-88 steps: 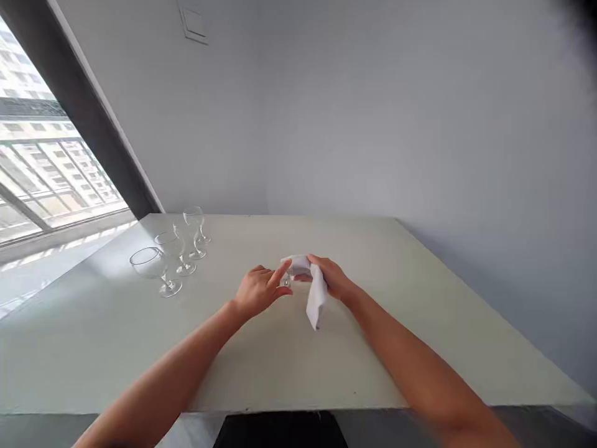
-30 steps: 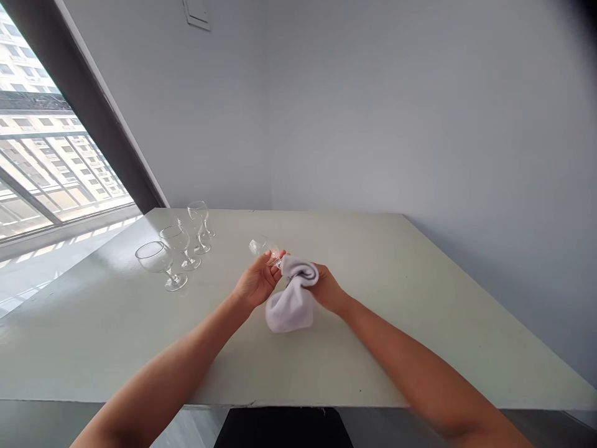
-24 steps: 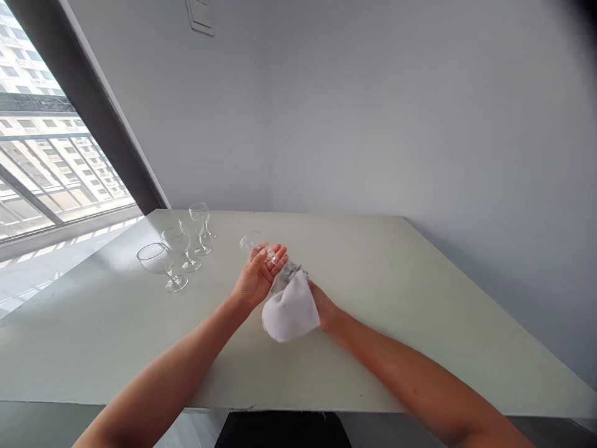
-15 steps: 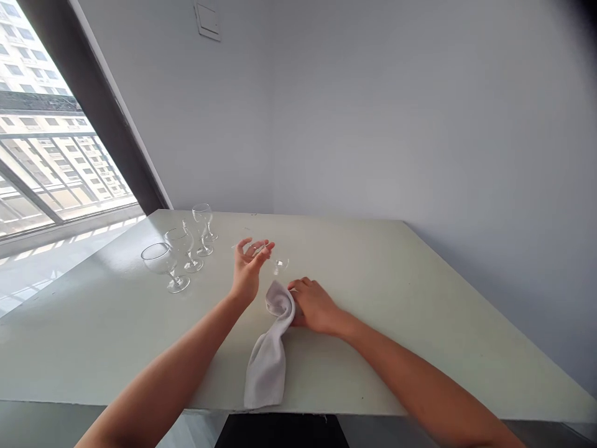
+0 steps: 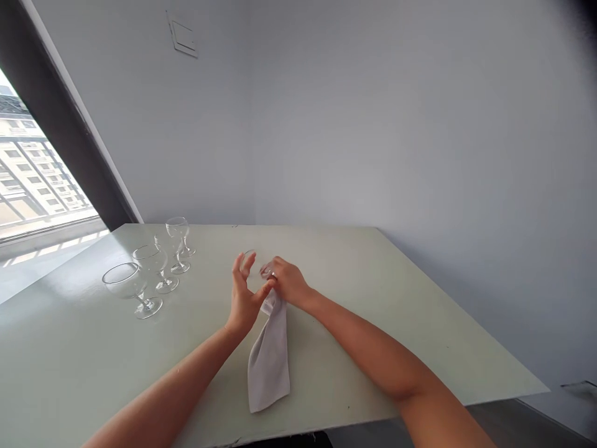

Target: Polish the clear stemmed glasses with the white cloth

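Note:
My right hand (image 5: 288, 281) is closed on a clear stemmed wine glass (image 5: 267, 270), held low over the table. Most of the glass is hidden by the hands or hard to see, but a faint rim shows near my left fingertips. My left hand (image 5: 243, 305) has its fingers spread apart beside the glass bowl. Its thumb reaches to my right fingers; whether it touches the glass is unclear. A pale grey-white cloth (image 5: 270, 373) lies below the hands, its twisted upper end under my right hand and its flat end toward the near table edge.
Several clear stemmed glasses (image 5: 148, 307) stand upright in a row on the left of the pale green table (image 5: 373, 330). Grey walls (image 5: 373, 124) meet behind it. A window with a dark frame (image 5: 60, 106) is at the left, and a switch plate (image 5: 184, 37) is on the wall.
The cloth was wrapped around the glass foot, then lowered to the table. My right hand has moved from the cloth to the glass. My left fingers have opened wider. The view has swung right.

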`<state>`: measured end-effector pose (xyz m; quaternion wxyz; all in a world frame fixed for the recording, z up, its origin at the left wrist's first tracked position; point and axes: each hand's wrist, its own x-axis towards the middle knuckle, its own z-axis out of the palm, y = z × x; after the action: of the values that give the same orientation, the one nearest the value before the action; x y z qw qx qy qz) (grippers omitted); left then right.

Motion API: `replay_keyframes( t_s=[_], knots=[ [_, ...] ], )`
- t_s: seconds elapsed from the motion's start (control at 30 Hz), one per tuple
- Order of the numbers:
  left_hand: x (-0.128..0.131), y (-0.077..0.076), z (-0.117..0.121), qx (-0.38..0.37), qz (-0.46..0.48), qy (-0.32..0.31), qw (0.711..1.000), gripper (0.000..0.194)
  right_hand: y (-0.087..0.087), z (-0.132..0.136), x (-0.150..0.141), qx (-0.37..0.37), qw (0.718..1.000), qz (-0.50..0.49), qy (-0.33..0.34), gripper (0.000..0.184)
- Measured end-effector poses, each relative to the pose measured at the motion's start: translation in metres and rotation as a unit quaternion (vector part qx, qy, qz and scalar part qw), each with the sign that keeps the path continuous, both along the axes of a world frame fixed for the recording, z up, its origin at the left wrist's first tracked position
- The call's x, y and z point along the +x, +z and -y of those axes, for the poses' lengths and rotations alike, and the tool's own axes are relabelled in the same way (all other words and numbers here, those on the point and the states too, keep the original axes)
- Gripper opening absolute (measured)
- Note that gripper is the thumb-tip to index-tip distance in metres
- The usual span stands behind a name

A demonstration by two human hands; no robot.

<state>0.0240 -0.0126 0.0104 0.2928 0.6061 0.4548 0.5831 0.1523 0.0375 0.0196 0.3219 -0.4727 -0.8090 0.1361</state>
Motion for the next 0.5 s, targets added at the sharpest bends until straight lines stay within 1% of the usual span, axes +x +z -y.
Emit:
replay_keyframes(
  t_s=[0.03, 0.07, 0.1, 0.13, 0.2, 0.27, 0.37, 0.43, 0.5],
  knots=[
    [0.000, -0.006, -0.002, -0.023, -0.032, -0.007, 0.999, 0.075, -0.002, -0.012, 0.011, -0.012, 0.999, -0.030, -0.039, 0.014],
    [0.000, -0.013, -0.005, -0.055, -0.069, -0.020, 0.996, 0.073, -0.004, -0.024, 0.025, -0.033, 0.992, -0.063, -0.101, 0.016],
    [0.000, -0.019, -0.007, -0.085, -0.110, -0.036, 0.990, 0.069, -0.007, -0.036, 0.042, -0.043, 0.984, -0.077, -0.154, 0.019],
    [0.001, -0.026, -0.009, -0.106, -0.155, -0.056, 0.981, 0.064, -0.009, -0.048, 0.062, -0.047, 0.977, -0.082, -0.191, 0.021],
    [0.002, -0.036, -0.011, -0.110, -0.237, -0.089, 0.961, 0.054, -0.014, -0.068, 0.105, -0.056, 0.957, -0.083, -0.270, 0.020],
    [0.004, -0.041, -0.013, -0.087, -0.292, -0.102, 0.947, 0.050, -0.020, -0.080, 0.147, -0.068, 0.932, -0.076, -0.348, 0.018],
    [0.006, -0.044, -0.013, -0.079, -0.319, -0.093, 0.940, 0.048, -0.031, -0.090, 0.199, -0.084, 0.892, -0.068, -0.438, 0.017],
    [0.006, -0.043, -0.014, -0.085, -0.320, -0.086, 0.940, 0.047, -0.038, -0.094, 0.224, -0.094, 0.872, -0.066, -0.475, 0.016],
    [0.005, -0.043, -0.014, -0.088, -0.315, -0.086, 0.941, 0.046, -0.044, -0.099, 0.240, -0.101, 0.860, -0.063, -0.497, 0.015]
  ],
)
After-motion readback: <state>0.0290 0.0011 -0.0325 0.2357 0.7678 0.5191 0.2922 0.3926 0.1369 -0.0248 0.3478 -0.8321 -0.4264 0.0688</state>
